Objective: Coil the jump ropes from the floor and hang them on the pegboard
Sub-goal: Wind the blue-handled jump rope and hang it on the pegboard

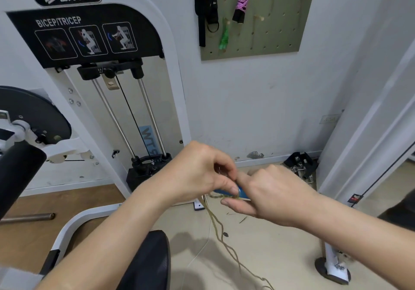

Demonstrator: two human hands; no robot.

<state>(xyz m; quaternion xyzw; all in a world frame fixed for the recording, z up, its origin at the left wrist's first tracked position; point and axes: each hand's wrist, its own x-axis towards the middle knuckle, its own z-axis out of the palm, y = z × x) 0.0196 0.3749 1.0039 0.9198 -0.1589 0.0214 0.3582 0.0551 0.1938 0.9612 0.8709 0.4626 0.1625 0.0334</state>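
Both hands meet at mid-frame over the floor. My right hand (267, 193) holds a blue jump-rope handle (241, 192) between thumb and fingers. My left hand (197, 170) pinches the olive-brown rope (221, 229) at the handle, its thumb on the blue surface. Two strands of that rope trail down to the floor toward the bottom edge. High on the wall hangs the green pegboard (274, 31) with wooden pegs; a pink-and-purple coiled rope (243, 0) and a green item (224, 37) hang on it.
A white bicep/tricep machine (94, 83) fills the left, its black seat (148, 260) just below my arms. Black straps (205, 9) hang at the pegboard's left edge. Dark gear (299, 163) lies in the floor corner. A white stand on a round base (333, 267) sits at right.
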